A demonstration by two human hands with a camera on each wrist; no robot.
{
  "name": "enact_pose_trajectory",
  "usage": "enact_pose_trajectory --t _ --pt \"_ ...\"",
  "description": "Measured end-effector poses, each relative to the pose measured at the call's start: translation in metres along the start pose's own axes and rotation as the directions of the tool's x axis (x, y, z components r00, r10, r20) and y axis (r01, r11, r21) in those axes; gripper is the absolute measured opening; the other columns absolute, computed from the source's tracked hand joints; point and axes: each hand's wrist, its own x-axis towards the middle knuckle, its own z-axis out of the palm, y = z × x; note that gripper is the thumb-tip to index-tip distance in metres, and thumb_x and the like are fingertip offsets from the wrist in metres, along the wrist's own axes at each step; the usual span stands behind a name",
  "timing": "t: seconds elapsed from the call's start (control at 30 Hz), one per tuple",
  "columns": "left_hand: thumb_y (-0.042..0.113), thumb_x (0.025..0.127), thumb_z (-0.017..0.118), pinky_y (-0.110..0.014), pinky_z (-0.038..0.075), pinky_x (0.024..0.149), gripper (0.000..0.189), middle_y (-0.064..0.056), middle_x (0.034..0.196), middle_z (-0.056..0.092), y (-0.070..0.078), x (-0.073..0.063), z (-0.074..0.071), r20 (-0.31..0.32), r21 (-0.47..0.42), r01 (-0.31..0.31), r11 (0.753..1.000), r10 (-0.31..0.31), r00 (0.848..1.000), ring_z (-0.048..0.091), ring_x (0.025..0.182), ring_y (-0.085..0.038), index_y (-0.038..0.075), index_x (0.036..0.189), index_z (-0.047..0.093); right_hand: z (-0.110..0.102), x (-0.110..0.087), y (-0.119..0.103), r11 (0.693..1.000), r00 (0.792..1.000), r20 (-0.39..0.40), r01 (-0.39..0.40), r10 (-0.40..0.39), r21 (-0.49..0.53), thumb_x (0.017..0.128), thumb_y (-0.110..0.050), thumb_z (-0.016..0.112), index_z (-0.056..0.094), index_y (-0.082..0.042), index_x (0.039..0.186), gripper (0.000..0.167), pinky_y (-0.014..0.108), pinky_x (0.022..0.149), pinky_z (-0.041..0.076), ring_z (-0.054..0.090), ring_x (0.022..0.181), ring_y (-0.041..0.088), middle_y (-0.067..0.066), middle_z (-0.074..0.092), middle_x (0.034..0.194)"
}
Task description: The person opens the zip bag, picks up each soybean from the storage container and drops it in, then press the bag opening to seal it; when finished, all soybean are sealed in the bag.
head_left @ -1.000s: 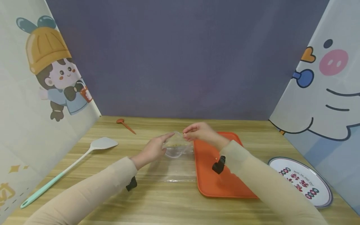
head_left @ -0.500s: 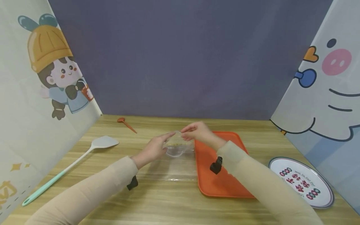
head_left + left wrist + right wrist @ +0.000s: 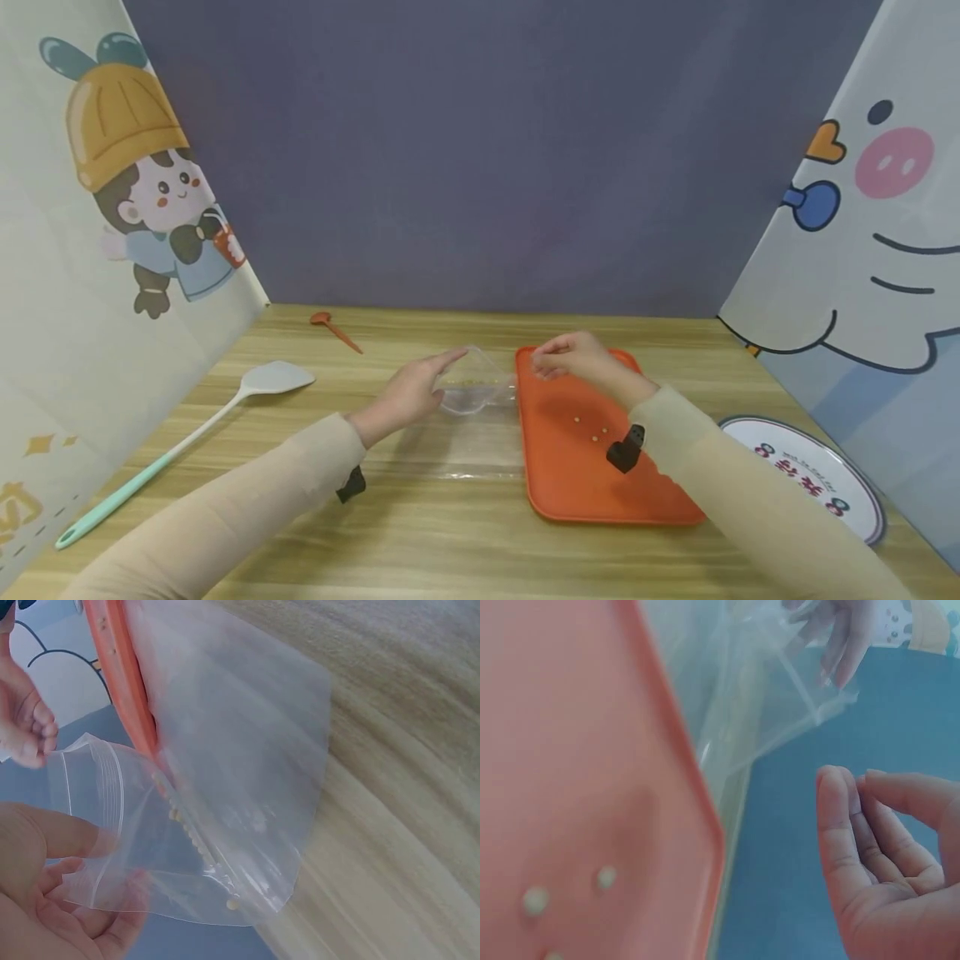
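My left hand (image 3: 405, 393) pinches a clear zip-top bag (image 3: 161, 847) near its mouth, thumb on one side and fingers on the other. A row of small pale round beans (image 3: 196, 844) lies along a fold inside the bag. My right hand (image 3: 581, 362) hovers over the far left part of an orange tray (image 3: 555, 483). In the right wrist view its fingers are loosely bent, the thumb close to the fingertips, and nothing shows between them. Three loose pale beans (image 3: 595, 438) lie on the tray.
The bag's lower part lies flat on the wooden table (image 3: 420, 542), against the tray's left edge. A white turner (image 3: 273, 379) with a mint handle and a small orange-brown spoon (image 3: 333, 330) lie to the left. At the right is a printed white plate (image 3: 847, 492).
My right hand has moved from the bag's mouth rightward to over the tray, bringing more loose beans into sight. My left hand stays at the bag.
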Motion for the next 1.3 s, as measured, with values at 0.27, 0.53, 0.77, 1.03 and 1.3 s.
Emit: enact_pose_trajectory --t 0.27,0.53,0.77,1.03,1.3 --pt "-0.011 0.08 0.064 -0.024 0.05 0.062 0.079 -0.014 0.146 0.048 0.001 0.002 -0.002 0.011 0.034 0.007 0.999 -0.008 1.0 0.056 0.067 -0.015 0.015 0.149 0.037 -0.025 -0.013 0.027 0.991 0.995 0.02 -0.092 0.094 -0.096 0.09 -0.017 0.067 0.064 0.002 0.12 0.035 0.049 0.094 0.052 0.067 0.103 0.03 0.015 0.07 0.113" --pt "-0.011 0.08 0.063 -0.025 0.05 0.067 0.08 -0.013 0.146 0.048 -0.002 0.003 -0.003 0.021 0.031 -0.008 0.999 0.007 1.0 0.058 0.072 -0.017 0.017 0.15 0.036 -0.043 -0.018 0.051 0.976 0.988 0.12 -0.067 0.093 -0.205 0.088 -0.011 0.069 0.065 0.006 0.117 0.034 0.041 0.084 0.057 0.069 0.093 0.022 0.019 0.069 0.113" --pt "-0.012 0.079 0.063 -0.033 0.053 0.076 0.081 -0.016 0.143 0.05 -0.004 0.004 -0.005 0.025 0.048 -0.046 0.998 0.045 0.999 0.064 0.095 -0.031 0.015 0.15 0.036 -0.042 -0.019 0.063 0.965 0.967 0.228 -0.054 0.115 -0.257 0.082 -0.006 0.074 0.069 0.004 0.11 0.029 0.033 0.079 0.058 0.069 0.089 0.018 0.014 0.072 0.105" --pt "-0.013 0.079 0.063 -0.032 0.052 0.076 0.082 -0.016 0.145 0.049 -0.004 0.004 -0.004 0.035 0.047 -0.056 0.997 0.054 0.998 0.063 0.093 -0.029 0.015 0.151 0.035 -0.041 -0.015 0.066 0.947 0.957 0.254 -0.054 0.139 -0.315 0.076 -0.007 0.079 0.071 -0.002 0.104 0.029 0.03 0.069 0.053 0.062 0.081 0.017 0.01 0.071 0.096" --pt "-0.014 0.078 0.062 -0.029 0.052 0.07 0.083 -0.014 0.148 0.046 -0.006 0.002 -0.002 0.029 0.034 -0.058 0.998 0.057 0.998 0.064 0.083 -0.026 0.015 0.151 0.035 -0.037 -0.015 0.069 0.947 0.964 0.249 -0.005 0.09 -0.322 0.074 -0.012 0.082 0.074 -0.006 0.097 0.025 0.027 0.062 0.052 0.06 0.072 0.014 0.002 0.071 0.084"
